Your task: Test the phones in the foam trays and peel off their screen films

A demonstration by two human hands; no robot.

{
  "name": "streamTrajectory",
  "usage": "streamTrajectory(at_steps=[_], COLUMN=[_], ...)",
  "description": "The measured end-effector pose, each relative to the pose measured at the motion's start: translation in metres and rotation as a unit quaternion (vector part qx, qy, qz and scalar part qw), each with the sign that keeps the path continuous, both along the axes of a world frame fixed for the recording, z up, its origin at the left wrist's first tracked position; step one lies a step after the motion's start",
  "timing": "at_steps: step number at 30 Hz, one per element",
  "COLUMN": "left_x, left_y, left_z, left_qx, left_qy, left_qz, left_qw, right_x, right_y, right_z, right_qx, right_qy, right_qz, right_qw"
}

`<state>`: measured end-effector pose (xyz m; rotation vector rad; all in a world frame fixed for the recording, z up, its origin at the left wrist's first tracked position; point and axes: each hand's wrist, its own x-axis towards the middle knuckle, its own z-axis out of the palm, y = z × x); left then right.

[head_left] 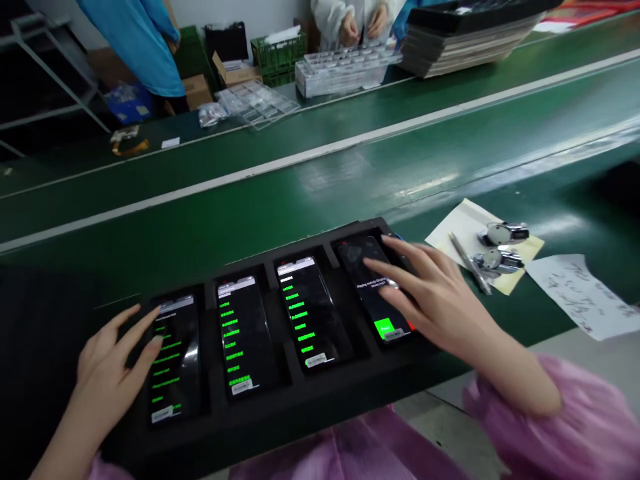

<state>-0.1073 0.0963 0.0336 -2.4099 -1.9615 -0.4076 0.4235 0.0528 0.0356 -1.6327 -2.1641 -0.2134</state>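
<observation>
In the head view, the black tray [295, 370] lay before me, its four phones faceup in separate slots, probably so they stayed apart and readable. At its left end, my left hand [113, 363] was loosely spread, grasping nothing, fingertips at the edge of the leftmost phone [175, 367], perhaps to leave its green list uncovered. At its right end, my right hand [435, 300] fanned out unclenched over the rightmost phone [367, 287], gripping nothing; I couldn't tell whether any fingertip pressed the screen. Right of the tray, a pen [470, 263] lay on yellowish paper [463, 217], presumably for easy reach.
</observation>
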Motion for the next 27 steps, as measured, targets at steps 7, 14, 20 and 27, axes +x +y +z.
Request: streamTrajectory(at_steps=[7,14,20,27], left_x=[0.022,0.113,0.053,0.007], left_y=[0.008,0.039,-0.001,-0.024], left_z=[0.018,0.022,0.011,-0.012], left_qx=[-0.005,-0.022,-0.002,0.079], left_qy=[0.050,0.034,-0.036,-0.060], left_qz=[-0.056,-0.160,-0.187,0.026], left_qw=[0.997,0.986,0.982,0.995], right_x=[-0.002,-0.086,-0.044,0.003], right_y=[0.052,0.066,0.046,0.036], right_z=[0.006,0.014,0.017,-0.005], right_qx=[-0.005,-0.048,0.011,0.057], right_qy=[-0.053,-0.053,-0.018,-0.054], right_qz=[0.050,0.163,0.137,0.047], right_qw=[0.997,0.984,0.990,0.996])
